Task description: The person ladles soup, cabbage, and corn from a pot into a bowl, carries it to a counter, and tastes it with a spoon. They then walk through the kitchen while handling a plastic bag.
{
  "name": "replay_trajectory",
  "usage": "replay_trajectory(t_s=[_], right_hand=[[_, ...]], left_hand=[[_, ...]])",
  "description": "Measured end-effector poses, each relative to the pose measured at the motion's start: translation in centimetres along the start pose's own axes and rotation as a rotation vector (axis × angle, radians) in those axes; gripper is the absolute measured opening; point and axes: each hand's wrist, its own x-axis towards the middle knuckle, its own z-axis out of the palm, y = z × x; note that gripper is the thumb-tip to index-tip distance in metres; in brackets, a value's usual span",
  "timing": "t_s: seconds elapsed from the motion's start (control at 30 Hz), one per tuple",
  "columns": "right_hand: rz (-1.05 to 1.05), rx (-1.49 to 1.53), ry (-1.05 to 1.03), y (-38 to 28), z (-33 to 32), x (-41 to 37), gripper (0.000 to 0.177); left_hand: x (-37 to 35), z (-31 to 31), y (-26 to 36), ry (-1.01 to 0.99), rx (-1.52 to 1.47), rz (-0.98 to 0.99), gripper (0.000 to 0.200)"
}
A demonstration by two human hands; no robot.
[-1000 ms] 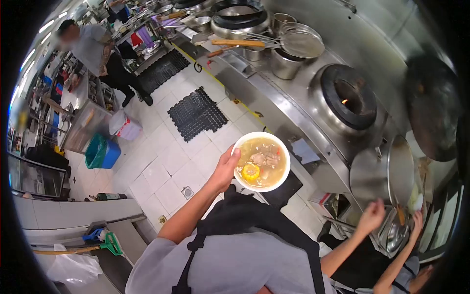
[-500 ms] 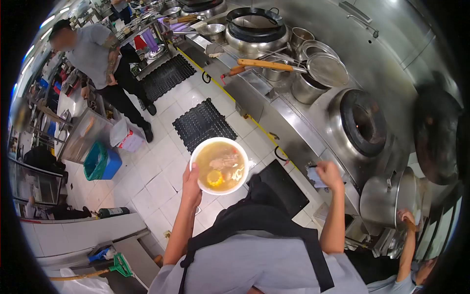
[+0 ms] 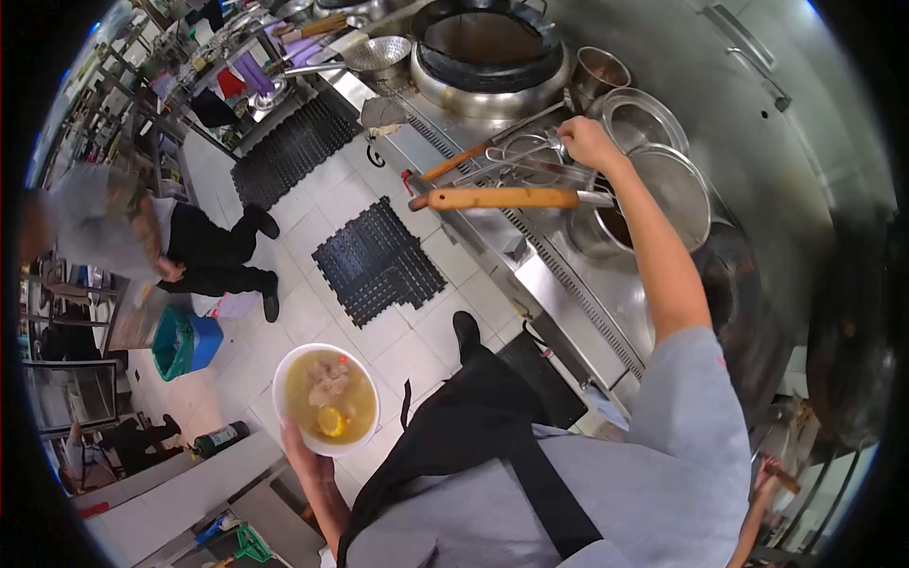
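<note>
My left hand [image 3: 305, 454] is closed on the side of a white bowl [image 3: 278, 388], holding it up above the tiled floor. Clear yellowish soup [image 3: 308, 407] fills it, with a chunk of corn [image 3: 331, 422] and pieces of meat [image 3: 328, 379]. My right hand [image 3: 587, 142] reaches across the stove, its fingers closed among metal utensils. Thin metal handles lie at its fingertips; which one it grips, if any, I cannot make out. Just below it a thick wooden handle [image 3: 502, 198] juts over the counter edge. Beside the wrist are round mesh strainers [image 3: 668, 194] over a metal pot [image 3: 595, 229].
A large wok [image 3: 483, 43] sits on the far burner, with a perforated ladle [image 3: 377, 55] to its left. Black mats [image 3: 379, 260] lie on the floor. On the left stand a person [image 3: 123, 222] and a blue bin [image 3: 206, 339]. Another person's hand [image 3: 772, 473] shows at lower right.
My right hand has moved from beside my body up to the utensils on the stove. The bowl has shifted left and lower in view, and my body has turned toward the stove.
</note>
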Motion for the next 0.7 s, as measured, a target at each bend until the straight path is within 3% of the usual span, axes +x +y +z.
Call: replay_trajectory(t_s=[0.03, 0.13, 0.27, 0.37, 0.5, 0.7], right_hand=[[0.000, -0.015, -0.057, 1.4, 2.0, 2.0, 0.023], [-0.077, -0.103, -0.545, 3.4, 5.9, 5.0, 0.021], [-0.160, 0.041, -0.774, 4.9, 11.2, 5.9, 0.020], [-0.230, 0.006, -0.828, 4.7, 12.7, 6.0, 0.019], [-0.131, 0.081, -0.560, 2.5, 11.6, 6.2, 0.026], [0.085, -0.084, -0.861, 0.2, 12.2, 7.8, 0.040]], left_hand=[[0.6, 1.0, 0.4, 0.015, 0.011, 0.003, 0.058], [2.2, 3.8, 1.0, 0.021, -0.050, -0.011, 0.061], [4.5, 7.7, 1.8, 0.013, -0.089, -0.009, 0.062], [6.0, 10.7, 2.2, 0.048, -0.093, 0.002, 0.063], [8.1, 13.2, 2.5, -0.031, -0.131, -0.022, 0.063], [10.9, 15.7, 1.9, -0.046, -0.116, -0.002, 0.060]])
